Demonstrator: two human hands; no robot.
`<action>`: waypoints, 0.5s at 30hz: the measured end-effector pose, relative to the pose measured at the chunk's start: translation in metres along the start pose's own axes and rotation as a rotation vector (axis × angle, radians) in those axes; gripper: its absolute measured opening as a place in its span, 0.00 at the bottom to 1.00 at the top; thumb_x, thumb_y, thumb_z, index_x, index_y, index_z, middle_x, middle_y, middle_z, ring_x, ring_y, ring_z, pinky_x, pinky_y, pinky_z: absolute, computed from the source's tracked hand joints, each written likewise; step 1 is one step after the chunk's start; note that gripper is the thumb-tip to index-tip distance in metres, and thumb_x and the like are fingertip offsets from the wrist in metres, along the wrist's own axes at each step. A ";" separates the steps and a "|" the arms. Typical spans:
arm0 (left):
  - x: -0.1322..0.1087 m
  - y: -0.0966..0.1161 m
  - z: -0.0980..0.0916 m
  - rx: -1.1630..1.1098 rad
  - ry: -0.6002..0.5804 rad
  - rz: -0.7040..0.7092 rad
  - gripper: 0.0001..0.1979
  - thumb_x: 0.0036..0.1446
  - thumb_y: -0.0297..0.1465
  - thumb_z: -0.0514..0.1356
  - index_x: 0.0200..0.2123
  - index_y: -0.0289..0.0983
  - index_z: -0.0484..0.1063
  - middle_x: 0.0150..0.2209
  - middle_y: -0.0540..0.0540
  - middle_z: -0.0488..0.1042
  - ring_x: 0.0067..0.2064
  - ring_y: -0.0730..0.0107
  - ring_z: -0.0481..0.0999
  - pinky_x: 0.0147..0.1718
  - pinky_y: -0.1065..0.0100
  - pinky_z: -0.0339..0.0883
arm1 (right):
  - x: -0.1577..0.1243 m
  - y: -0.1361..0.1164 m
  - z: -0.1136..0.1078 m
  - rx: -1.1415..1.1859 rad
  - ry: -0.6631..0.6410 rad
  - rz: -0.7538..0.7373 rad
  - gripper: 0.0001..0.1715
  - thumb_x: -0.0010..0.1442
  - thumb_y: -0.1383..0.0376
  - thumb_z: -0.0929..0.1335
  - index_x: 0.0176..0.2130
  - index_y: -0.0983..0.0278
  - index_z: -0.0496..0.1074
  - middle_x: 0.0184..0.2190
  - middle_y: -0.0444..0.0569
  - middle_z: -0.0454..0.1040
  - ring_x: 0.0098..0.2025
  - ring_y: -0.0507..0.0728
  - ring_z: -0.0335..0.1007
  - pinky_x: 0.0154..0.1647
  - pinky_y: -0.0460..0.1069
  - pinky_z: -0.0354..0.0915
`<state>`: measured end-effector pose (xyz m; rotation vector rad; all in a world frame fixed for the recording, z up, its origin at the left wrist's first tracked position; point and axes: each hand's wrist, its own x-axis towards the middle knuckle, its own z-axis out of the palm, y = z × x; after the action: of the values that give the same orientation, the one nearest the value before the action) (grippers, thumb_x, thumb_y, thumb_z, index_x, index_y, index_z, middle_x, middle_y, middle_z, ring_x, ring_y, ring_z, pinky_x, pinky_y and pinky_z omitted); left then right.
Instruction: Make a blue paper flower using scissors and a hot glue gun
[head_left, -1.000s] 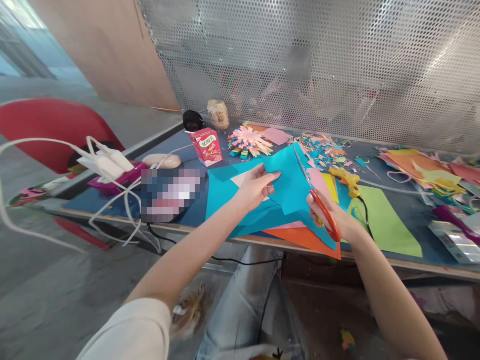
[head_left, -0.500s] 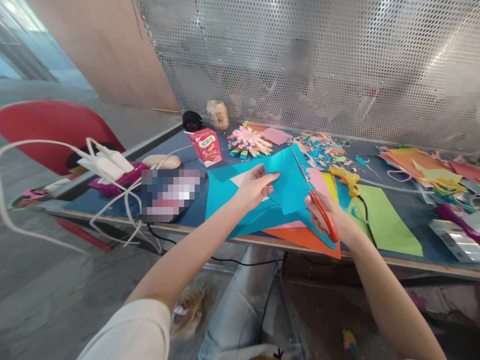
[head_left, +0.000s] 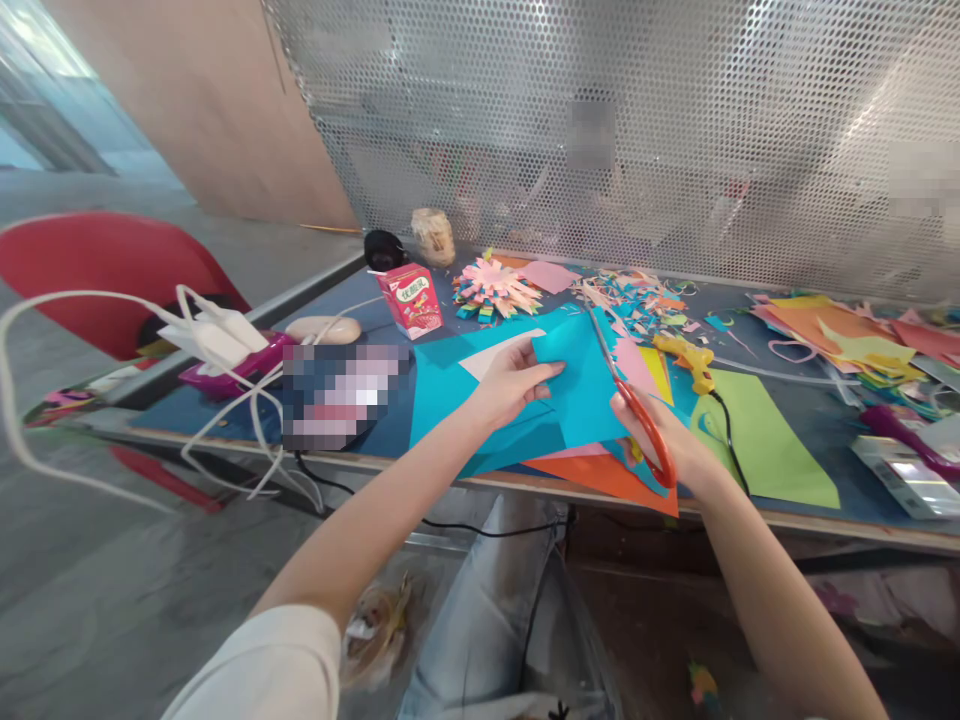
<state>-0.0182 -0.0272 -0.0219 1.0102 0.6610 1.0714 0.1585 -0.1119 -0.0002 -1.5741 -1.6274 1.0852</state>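
My left hand (head_left: 517,380) pinches the edge of a piece of blue paper (head_left: 581,380), lifted a little off the table. In my right hand (head_left: 660,435) is a pair of scissors (head_left: 641,425) with red handles. Their blades lie along the right side of the blue paper; how far apart the blades are is hard to see. Beneath my hands are a larger blue sheet (head_left: 442,400), a white piece of paper (head_left: 480,362) and an orange sheet (head_left: 600,478). Just right of the scissors rests a yellow glue gun (head_left: 688,360).
A paper flower (head_left: 495,288), paper scraps (head_left: 637,300) and a red drink carton (head_left: 412,302) stand behind the sheets. Green paper (head_left: 772,440) lies right, under a black cord. White cables (head_left: 255,420) hang over the left edge. A perforated metal panel (head_left: 637,120) rises behind.
The piece of blue paper has tilted and sits slightly lower in my left hand. The scissors stay along its right side, their tips a little lower.
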 end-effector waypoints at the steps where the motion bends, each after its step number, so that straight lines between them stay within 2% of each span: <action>1: 0.000 0.000 0.000 0.000 -0.003 0.001 0.22 0.32 0.31 0.71 0.34 0.35 0.70 0.24 0.55 0.70 0.21 0.83 0.67 0.18 0.78 0.61 | 0.001 0.002 0.001 -0.005 0.004 -0.001 0.25 0.53 0.43 0.63 0.29 0.60 0.55 0.21 0.37 0.57 0.16 0.49 0.60 0.18 0.47 0.59; 6: 0.000 -0.001 -0.001 -0.003 -0.015 0.013 0.21 0.34 0.30 0.71 0.34 0.35 0.70 0.25 0.55 0.70 0.21 0.83 0.67 0.18 0.78 0.63 | 0.007 0.014 0.009 -0.098 0.114 -0.091 0.26 0.55 0.41 0.60 0.27 0.60 0.54 0.17 0.36 0.55 0.15 0.47 0.54 0.17 0.45 0.56; 9: 0.001 -0.004 -0.005 0.018 -0.012 0.014 0.20 0.36 0.31 0.71 0.35 0.36 0.70 0.25 0.54 0.70 0.21 0.82 0.67 0.18 0.77 0.64 | 0.008 0.015 0.011 -0.131 0.148 -0.092 0.26 0.54 0.41 0.60 0.26 0.60 0.55 0.14 0.37 0.55 0.15 0.49 0.53 0.16 0.46 0.52; 12: 0.003 -0.006 -0.018 0.115 -0.003 0.000 0.20 0.37 0.32 0.71 0.35 0.36 0.70 0.26 0.53 0.70 0.21 0.82 0.68 0.19 0.77 0.64 | 0.005 0.007 0.009 -0.166 0.148 -0.070 0.27 0.53 0.41 0.61 0.24 0.59 0.55 0.12 0.38 0.55 0.15 0.49 0.53 0.16 0.46 0.51; 15: 0.005 0.000 -0.043 0.331 0.030 0.014 0.20 0.38 0.34 0.70 0.35 0.37 0.69 0.25 0.53 0.69 0.22 0.78 0.69 0.19 0.75 0.63 | 0.002 0.000 0.000 -0.275 0.151 -0.031 0.28 0.52 0.40 0.61 0.20 0.59 0.55 0.12 0.39 0.56 0.16 0.51 0.55 0.17 0.47 0.52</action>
<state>-0.0527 -0.0073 -0.0393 1.2860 0.8753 1.0103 0.1583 -0.1097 -0.0001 -1.7525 -1.7466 0.7292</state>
